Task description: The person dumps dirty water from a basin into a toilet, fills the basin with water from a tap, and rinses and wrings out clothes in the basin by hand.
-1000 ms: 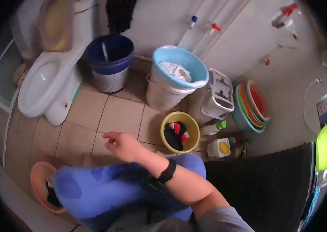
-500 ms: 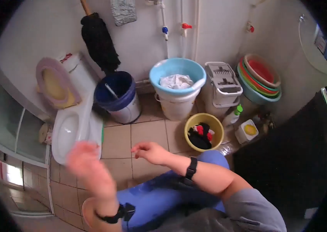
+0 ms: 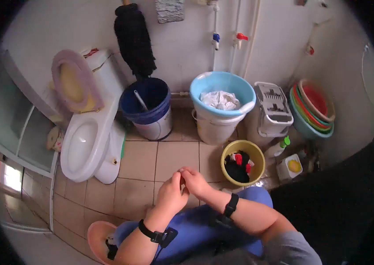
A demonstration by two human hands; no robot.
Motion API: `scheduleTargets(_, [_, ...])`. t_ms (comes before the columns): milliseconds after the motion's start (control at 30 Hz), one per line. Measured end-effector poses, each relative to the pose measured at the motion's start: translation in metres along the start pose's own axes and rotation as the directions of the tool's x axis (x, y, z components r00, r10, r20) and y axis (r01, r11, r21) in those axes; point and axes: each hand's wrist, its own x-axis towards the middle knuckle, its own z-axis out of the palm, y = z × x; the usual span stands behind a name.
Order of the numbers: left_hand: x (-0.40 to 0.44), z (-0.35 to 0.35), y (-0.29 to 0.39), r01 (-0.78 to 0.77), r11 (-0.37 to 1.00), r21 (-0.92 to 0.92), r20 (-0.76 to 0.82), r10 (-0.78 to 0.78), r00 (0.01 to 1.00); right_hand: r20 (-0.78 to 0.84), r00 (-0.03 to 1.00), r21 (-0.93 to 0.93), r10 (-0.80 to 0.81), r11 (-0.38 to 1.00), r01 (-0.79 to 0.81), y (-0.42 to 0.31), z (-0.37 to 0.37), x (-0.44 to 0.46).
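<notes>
My left hand (image 3: 171, 192) and my right hand (image 3: 195, 183) meet at the fingertips in front of my knees, above the tiled floor. The fingers of both are bent and pressed together, and whatever may lie between them is hidden. Each wrist has a black strap. A yellow basin (image 3: 263, 168) with black, red and white cloth stands on the floor, right of my right hand. Lower left, beside my leg, is a pink basin (image 3: 95, 236) with dark and white cloth in it.
Behind stand a toilet (image 3: 81, 145), a dark blue bucket (image 3: 153, 119), a light blue basin (image 3: 226, 80) with white cloth on a white bucket (image 3: 215, 129), and a grey-white mop bucket (image 3: 275, 106). Stacked basins (image 3: 308, 110) lean at the right wall, near a green-capped bottle (image 3: 277, 148).
My left hand has come in from the left and now touches my right hand. The view has shifted, so more of the toilet and wall shows than one second ago.
</notes>
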Motion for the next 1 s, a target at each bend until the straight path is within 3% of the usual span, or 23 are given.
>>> scheduleTargets(67, [-0.001, -0.004, -0.003, 0.001, 0.996, 0.09, 0.103, -0.011, 0.995, 0.01, 1.0, 0.018, -0.022, 1.0, 0.022, 0.0, 0.002, 0.0])
scheduleTargets(200, [-0.005, -0.002, -0.009, 0.024, 0.987, 0.16, 0.161, -0.05, 0.986, 0.0, 1.0, -0.038, -0.008, 0.999, 0.008, 0.012, 0.004, 0.001])
scheduleTargets(267, [-0.006, -0.001, -0.013, 0.028, 0.98, 0.197, 0.215, -0.072, 0.974, 0.02, 0.997, -0.126, 0.078, 0.989, -0.074, 0.014, 0.004, 0.0])
scheduleTargets(367, [-0.008, 0.0, -0.016, 0.06, 0.971, 0.233, 0.266, -0.123, 0.956, 0.043, 0.998, -0.209, 0.037, 0.978, -0.028, 0.024, 0.006, 0.003])
scheduleTargets(500, [-0.008, 0.005, -0.026, 0.069, 0.972, 0.225, 0.254, -0.126, 0.959, 0.023, 0.994, -0.362, 0.104, 0.928, -0.089, 0.019, 0.009, 0.004])
scheduleTargets(567, [-0.005, 0.002, -0.024, 0.124, 0.963, 0.241, 0.279, -0.191, 0.941, -0.004, 0.999, -0.437, 0.04, 0.898, -0.037, 0.019, 0.011, 0.006])
scheduleTargets(700, [-0.004, 0.005, -0.027, 0.129, 0.965, 0.229, 0.261, -0.188, 0.947, -0.023, 0.998, -0.475, 0.05, 0.878, -0.055, 0.011, 0.013, 0.005])
scheduleTargets(767, [-0.003, 0.009, -0.03, 0.169, 0.954, 0.25, 0.27, -0.236, 0.934, -0.025, 0.999, -0.48, -0.04, 0.877, 0.023, 0.017, 0.014, 0.004])
scheduleTargets(1000, [-0.001, 0.015, -0.034, 0.081, 0.951, 0.298, 0.175, -0.138, 0.975, -0.066, 0.996, -0.41, -0.06, 0.912, 0.028, 0.016, 0.012, 0.009])
